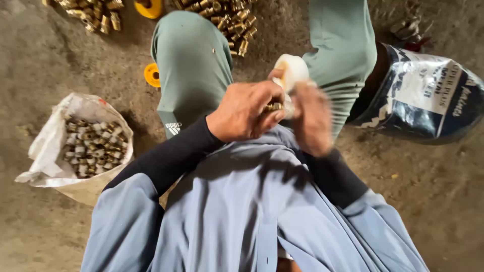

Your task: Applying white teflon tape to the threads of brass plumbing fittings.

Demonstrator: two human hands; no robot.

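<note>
My left hand [244,112] grips a small brass threaded fitting [273,107] in front of my chest. My right hand [311,121], blurred by motion, is closed against the fitting's end, and a roll of white sealing tape [291,70] sits just above its fingers. A white band of tape shows on the fitting where the two hands meet. I cannot tell exactly how the right fingers hold the roll.
A white sack [50,146] of brass fittings wrapped in white tape stands at the left. Piles of bare brass fittings [234,20] lie on the ground ahead, with yellow tape spools [152,74] nearby. A dark blue printed bag [428,95] lies at the right. My knees in green trousers [191,65] flank the hands.
</note>
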